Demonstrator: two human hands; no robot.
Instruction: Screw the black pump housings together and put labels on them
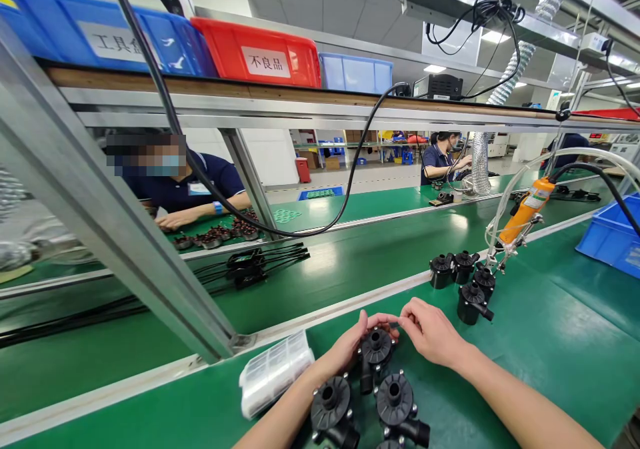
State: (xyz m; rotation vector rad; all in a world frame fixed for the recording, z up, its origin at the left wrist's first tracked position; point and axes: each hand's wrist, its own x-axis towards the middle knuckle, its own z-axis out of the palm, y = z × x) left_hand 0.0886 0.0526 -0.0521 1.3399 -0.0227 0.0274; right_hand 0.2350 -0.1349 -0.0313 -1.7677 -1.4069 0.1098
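Observation:
My left hand [353,342] is curled round the far side of a black pump [376,347] with a round ribbed top and a spout. The left thumb sticks up, and its other fingertips are partly hidden. My right hand [434,332] is closed in a pinch at the left fingertips, just above that pump. Something small and dark shows between the hands, too little to name. Two similar pumps, one at left [331,402] and one at right [395,399], stand nearer to me, with part of another at the bottom edge. A clear plastic compartment box [277,372] lies beside my left forearm.
Several more pumps [471,302] stand beyond my right hand, under a hanging orange electric screwdriver [527,210]. A blue bin [613,235] is at right. A metal post [150,255] rises at left. Black cabled parts [245,267] lie on the green belt; two co-workers sit beyond.

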